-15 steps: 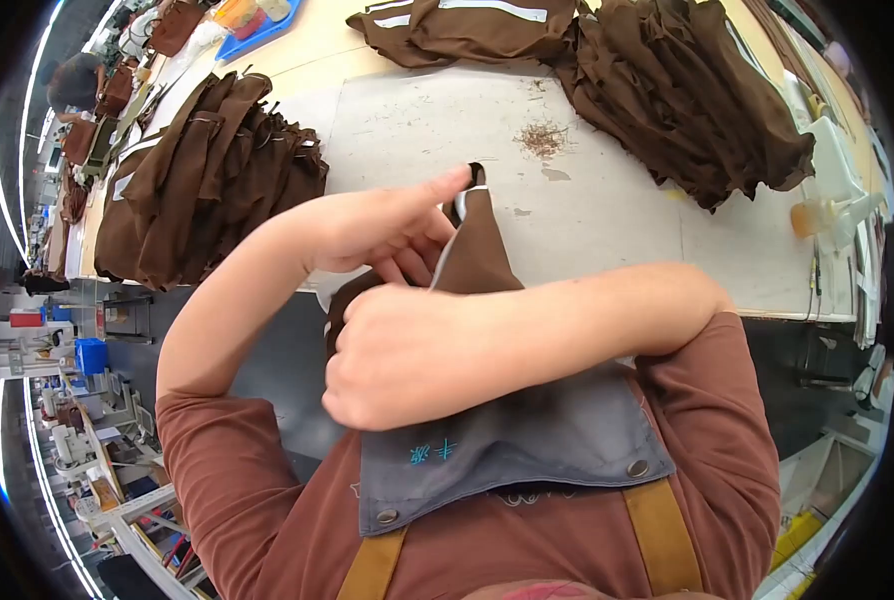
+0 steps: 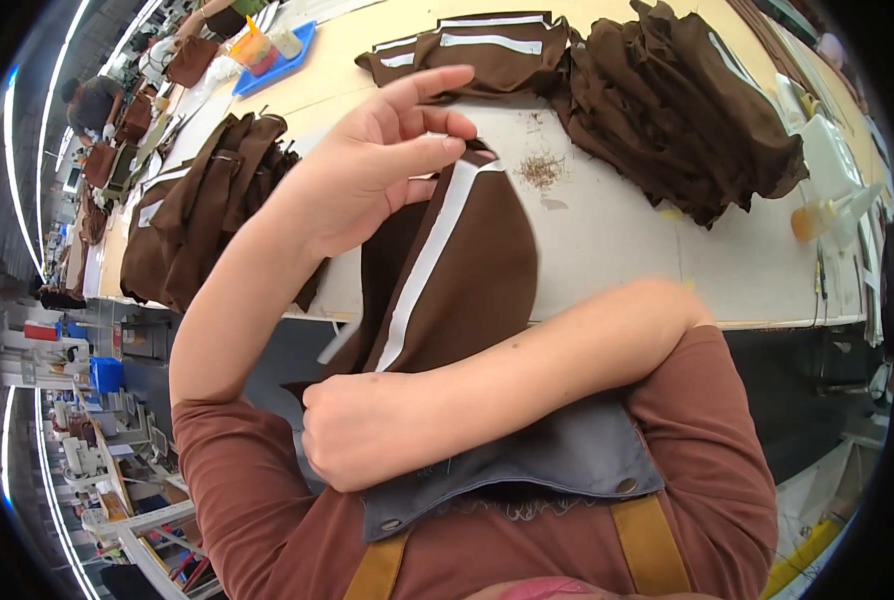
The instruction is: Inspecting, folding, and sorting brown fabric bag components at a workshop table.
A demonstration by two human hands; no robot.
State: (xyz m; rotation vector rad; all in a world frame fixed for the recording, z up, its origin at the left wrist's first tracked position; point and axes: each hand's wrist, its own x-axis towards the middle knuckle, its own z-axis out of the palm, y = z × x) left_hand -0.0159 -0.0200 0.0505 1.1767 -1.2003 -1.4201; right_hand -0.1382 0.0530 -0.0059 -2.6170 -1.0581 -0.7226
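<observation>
A dark brown fabric piece with a white strip along its edge hangs in front of me, over the near edge of the table. At its top corner, the thumb and a fingertip of my left hand close on the cloth while the index finger points out straight. Lower down, my right hand is curled into a fist by the bottom end of the piece, close to my grey apron. Its fingertips face away, so its grip on the cloth is mostly hidden.
Stacked brown fabric pieces lie on the left, with a bigger heap at right. Flat brown pieces lie at the back. Brown scraps, a blue tray and a glue bottle are on the table. Someone works far left.
My left hand has moved up and away, drawing the fabric out so its white strip shows. My right hand has come slightly nearer to me and left.
</observation>
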